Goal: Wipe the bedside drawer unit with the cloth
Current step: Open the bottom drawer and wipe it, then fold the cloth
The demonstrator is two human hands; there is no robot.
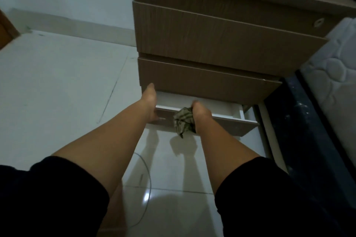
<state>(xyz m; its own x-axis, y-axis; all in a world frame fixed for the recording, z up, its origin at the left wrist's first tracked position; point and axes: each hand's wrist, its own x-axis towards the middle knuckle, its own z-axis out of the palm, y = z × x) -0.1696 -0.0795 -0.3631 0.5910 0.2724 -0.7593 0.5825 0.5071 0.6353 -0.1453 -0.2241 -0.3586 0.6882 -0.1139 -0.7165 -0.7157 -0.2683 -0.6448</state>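
Wood-grain drawer unit [212,44], bottom drawer [227,123] open, white inside. Left hand [149,102] grips its front edge. Right hand [200,113] fisted around crumpled striped cloth [183,121].

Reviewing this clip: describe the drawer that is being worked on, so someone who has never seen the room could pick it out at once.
Start at the brown wood-grain bedside unit standing beside the mattress. Go down its stacked fronts to the bottom drawer, where the left hand holds the front and the right hand grips a striped cloth. It alone is pulled out, showing a white interior.
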